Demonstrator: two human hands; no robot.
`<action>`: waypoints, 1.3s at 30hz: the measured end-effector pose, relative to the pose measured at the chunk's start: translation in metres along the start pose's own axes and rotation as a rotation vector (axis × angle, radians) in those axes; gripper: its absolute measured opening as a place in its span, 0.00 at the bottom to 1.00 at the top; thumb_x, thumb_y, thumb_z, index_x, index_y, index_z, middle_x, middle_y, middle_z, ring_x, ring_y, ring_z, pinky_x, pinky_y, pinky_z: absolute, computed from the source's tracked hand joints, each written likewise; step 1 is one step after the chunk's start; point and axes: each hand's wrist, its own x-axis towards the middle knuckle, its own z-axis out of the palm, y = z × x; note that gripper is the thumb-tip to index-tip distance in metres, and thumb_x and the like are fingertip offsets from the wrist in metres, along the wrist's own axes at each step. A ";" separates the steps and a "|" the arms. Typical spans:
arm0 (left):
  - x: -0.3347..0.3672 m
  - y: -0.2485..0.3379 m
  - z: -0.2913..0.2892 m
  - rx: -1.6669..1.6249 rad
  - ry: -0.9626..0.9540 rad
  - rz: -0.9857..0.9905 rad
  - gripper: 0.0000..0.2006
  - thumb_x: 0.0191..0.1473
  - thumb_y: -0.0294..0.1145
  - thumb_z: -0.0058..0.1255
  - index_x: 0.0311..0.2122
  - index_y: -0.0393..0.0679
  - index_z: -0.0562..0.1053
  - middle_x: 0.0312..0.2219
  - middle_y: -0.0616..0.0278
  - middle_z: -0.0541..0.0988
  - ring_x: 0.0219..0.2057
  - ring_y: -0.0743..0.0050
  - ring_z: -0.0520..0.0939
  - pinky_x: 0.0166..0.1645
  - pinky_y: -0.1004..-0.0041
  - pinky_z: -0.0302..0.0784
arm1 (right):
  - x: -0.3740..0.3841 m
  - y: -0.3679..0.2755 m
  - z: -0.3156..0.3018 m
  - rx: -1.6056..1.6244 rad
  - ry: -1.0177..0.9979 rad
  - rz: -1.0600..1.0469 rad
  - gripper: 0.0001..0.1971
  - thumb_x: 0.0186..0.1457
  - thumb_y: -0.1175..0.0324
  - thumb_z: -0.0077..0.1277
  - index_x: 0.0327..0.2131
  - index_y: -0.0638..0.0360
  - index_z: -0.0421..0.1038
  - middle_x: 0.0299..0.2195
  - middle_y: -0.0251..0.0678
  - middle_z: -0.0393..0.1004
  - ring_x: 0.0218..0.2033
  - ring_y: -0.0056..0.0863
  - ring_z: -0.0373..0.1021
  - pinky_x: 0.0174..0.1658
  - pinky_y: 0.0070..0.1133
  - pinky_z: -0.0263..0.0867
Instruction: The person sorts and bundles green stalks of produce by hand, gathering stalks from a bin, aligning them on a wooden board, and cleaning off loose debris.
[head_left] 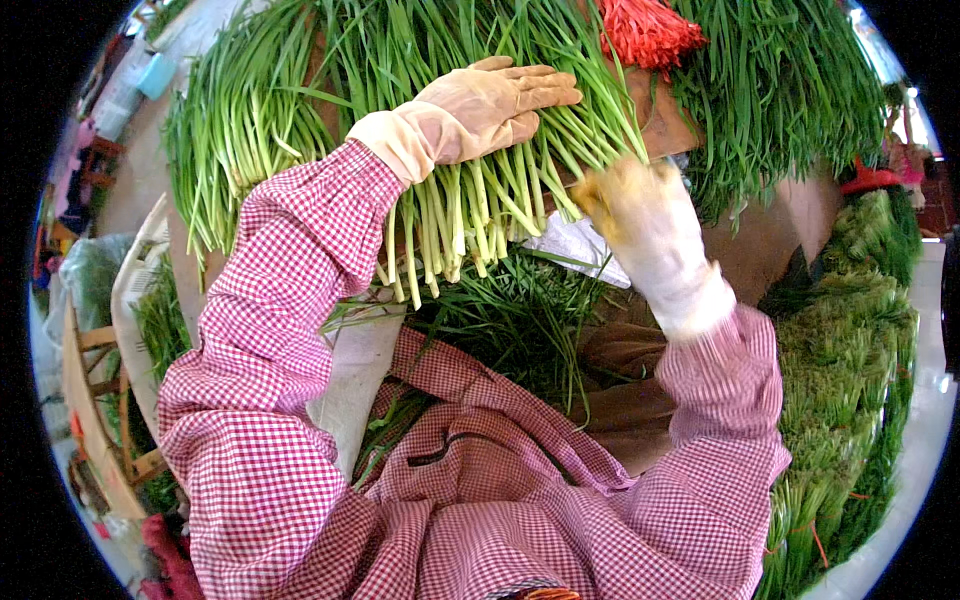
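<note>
A pile of long green leafy stalks with pale ends, which look like garlic chives (pixel 480 215), lies in front of me with the pale ends toward me. Across it rests my left hand (pixel 480 110) in a thin, pale glove, palm down with its fingers stretched out. At the pile's right edge, my right hand (pixel 640 215) wears a whitish glove with yellow-stained fingers. Motion blurs its fingers, and I cannot tell whether the stalks beside them are gripped. Another part of the pile, pale-ended stalks (pixel 245 140), spreads to the left.
A bunch of red ties (pixel 650 35) lies at the far side, beside more dark green leaves (pixel 790 90). Tied green bundles (pixel 845 350) are stacked on my right. Loose leaves (pixel 520 320) lie below the pile near my lap. A wooden frame (pixel 100 420) stands at left.
</note>
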 end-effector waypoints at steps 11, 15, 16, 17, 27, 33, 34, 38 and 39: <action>0.004 0.000 0.003 0.008 -0.005 -0.013 0.25 0.52 0.39 0.34 0.57 0.52 0.55 0.57 0.62 0.57 0.58 0.63 0.57 0.60 0.59 0.50 | -0.004 -0.027 -0.043 0.168 -0.004 0.112 0.10 0.44 0.69 0.54 0.34 0.51 0.71 0.31 0.29 0.69 0.34 0.31 0.66 0.38 0.27 0.61; 0.005 0.004 -0.004 -0.005 -0.016 -0.025 0.25 0.52 0.38 0.36 0.57 0.52 0.56 0.56 0.61 0.58 0.58 0.63 0.58 0.59 0.59 0.51 | 0.025 0.000 0.016 0.081 0.050 -0.040 0.14 0.38 0.59 0.55 0.32 0.48 0.71 0.34 0.31 0.68 0.35 0.31 0.67 0.40 0.30 0.60; 0.006 0.003 -0.005 0.001 -0.012 -0.016 0.25 0.52 0.38 0.36 0.57 0.52 0.56 0.56 0.61 0.59 0.58 0.63 0.58 0.59 0.59 0.51 | 0.024 0.002 0.018 0.066 0.028 -0.027 0.14 0.37 0.58 0.55 0.31 0.48 0.71 0.34 0.31 0.68 0.36 0.31 0.67 0.40 0.30 0.59; 0.004 0.004 -0.003 0.003 -0.008 -0.015 0.25 0.52 0.38 0.36 0.57 0.52 0.56 0.56 0.61 0.59 0.58 0.63 0.58 0.60 0.59 0.50 | 0.024 0.002 0.019 0.056 -0.001 -0.020 0.15 0.36 0.56 0.55 0.30 0.48 0.71 0.34 0.31 0.68 0.36 0.31 0.67 0.41 0.30 0.59; 0.005 0.004 -0.003 -0.023 -0.004 -0.007 0.26 0.50 0.37 0.38 0.57 0.51 0.56 0.56 0.60 0.58 0.58 0.61 0.58 0.60 0.59 0.50 | 0.010 0.007 -0.012 0.025 -0.072 -0.229 0.04 0.44 0.69 0.48 0.28 0.53 0.68 0.37 0.31 0.67 0.42 0.31 0.64 0.48 0.35 0.55; 0.007 -0.001 0.000 0.022 0.001 0.016 0.26 0.51 0.41 0.33 0.57 0.52 0.55 0.57 0.61 0.58 0.58 0.62 0.58 0.60 0.61 0.50 | -0.094 -0.072 -0.028 1.249 -1.288 -0.094 0.14 0.53 0.57 0.44 0.37 0.53 0.71 0.34 0.38 0.74 0.35 0.32 0.71 0.39 0.27 0.67; 0.009 0.000 -0.002 0.033 -0.011 0.012 0.25 0.52 0.41 0.31 0.57 0.51 0.55 0.56 0.61 0.58 0.57 0.62 0.59 0.59 0.61 0.52 | -0.098 -0.072 -0.020 1.034 -1.208 0.085 0.15 0.52 0.56 0.45 0.38 0.53 0.70 0.35 0.40 0.73 0.35 0.33 0.71 0.39 0.27 0.66; 0.000 0.001 -0.008 -0.063 0.011 -0.003 0.24 0.54 0.44 0.31 0.56 0.49 0.57 0.53 0.54 0.62 0.55 0.55 0.61 0.58 0.64 0.54 | -0.072 -0.054 0.013 0.523 -0.577 0.604 0.22 0.49 0.52 0.48 0.42 0.58 0.67 0.36 0.46 0.72 0.34 0.39 0.71 0.37 0.27 0.67; 0.004 0.002 -0.011 -0.052 0.008 0.017 0.25 0.55 0.46 0.30 0.56 0.48 0.57 0.53 0.54 0.62 0.55 0.54 0.61 0.58 0.63 0.53 | -0.066 -0.048 0.019 0.625 -0.208 0.655 0.26 0.49 0.50 0.47 0.43 0.62 0.66 0.34 0.46 0.73 0.32 0.41 0.71 0.36 0.27 0.67</action>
